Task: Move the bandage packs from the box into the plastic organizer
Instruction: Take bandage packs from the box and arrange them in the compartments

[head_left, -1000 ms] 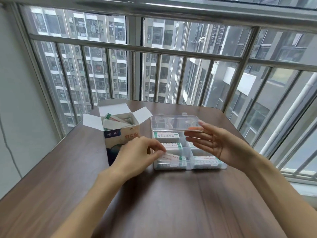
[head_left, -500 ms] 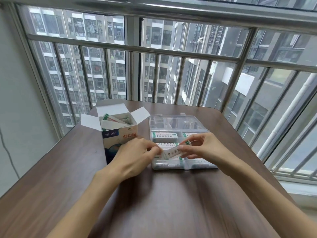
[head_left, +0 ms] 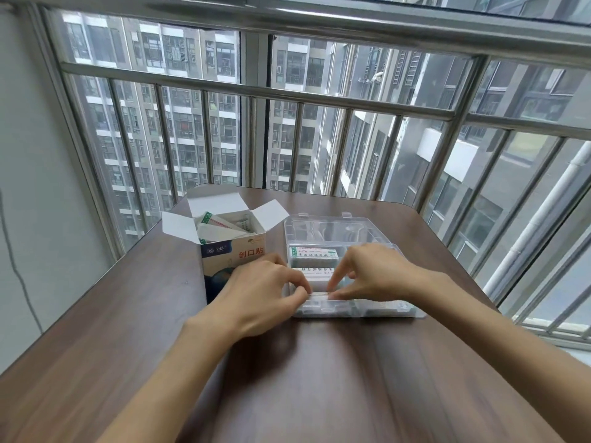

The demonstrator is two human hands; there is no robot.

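Both hands (head_left: 319, 282) on bandage pack (head_left: 319, 294) inside organizer (head_left: 383, 310)

Both hands, left (head_left: 265, 292) and right (head_left: 374, 273), pinch one pack (head_left: 319, 294) over the organizer's (head_left: 399, 310) near-left compartment. The open box (head_left: 230, 251) stands just left of it on the table (head_left: 287, 378).

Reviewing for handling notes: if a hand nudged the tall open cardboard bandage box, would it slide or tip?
The tall open cardboard bandage box probably tips easily: it stands upright on a narrow base. It is likely light, holding only thin bandage packs. On the smooth brown wooden table, a low push may slide it instead.
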